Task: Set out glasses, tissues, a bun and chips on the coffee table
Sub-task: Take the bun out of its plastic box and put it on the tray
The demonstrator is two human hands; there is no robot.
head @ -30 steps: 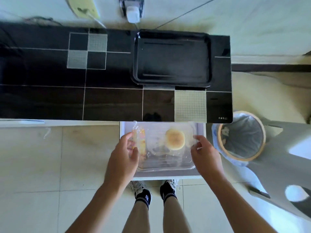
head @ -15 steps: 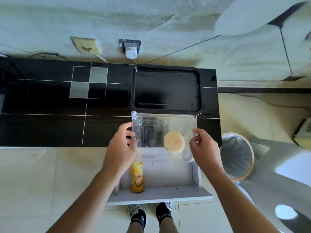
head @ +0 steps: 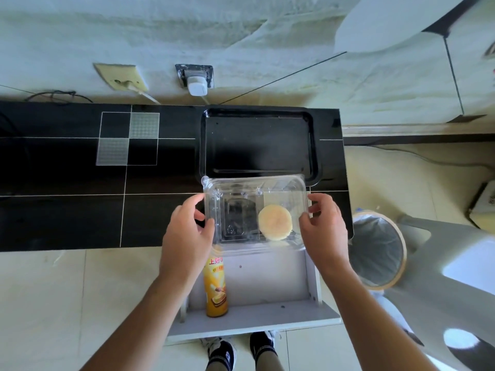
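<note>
A clear plastic box (head: 255, 210) lay on the near edge of the black tabletop (head: 80, 183), its long axis running from 9 to 3 o'clock, parallel to that edge. Its near side overhung the open drawer (head: 267, 285) slightly. One round bun (head: 274, 222) lay flat inside, in the right half of the box; the left half held only a moulded recess.

The left hand (head: 187, 236) was at the box's 9 o'clock end, thumb tip against the wall, the other fingers curled loosely and just off it. The right hand (head: 322, 228) was at the 3 o'clock end, thumb and fingers spread and touching or nearly touching the rim; whether either hand actually gripped could not be told.

A black tray (head: 258, 145) sat just beyond the box at 12 o'clock, long axis also 9 to 3. A yellow chips can (head: 215, 286) lay on its side in the drawer, along the left wall, long axis 12 to 6, its far end hidden under the left hand.

The tabletop was glossy black with thin white lines and two grey patterned squares. The floor was pale tile. A lined bin (head: 377, 247) stood at 3 o'clock of the drawer. Two wall sockets (head: 195, 76) were mounted above the tabletop.
</note>
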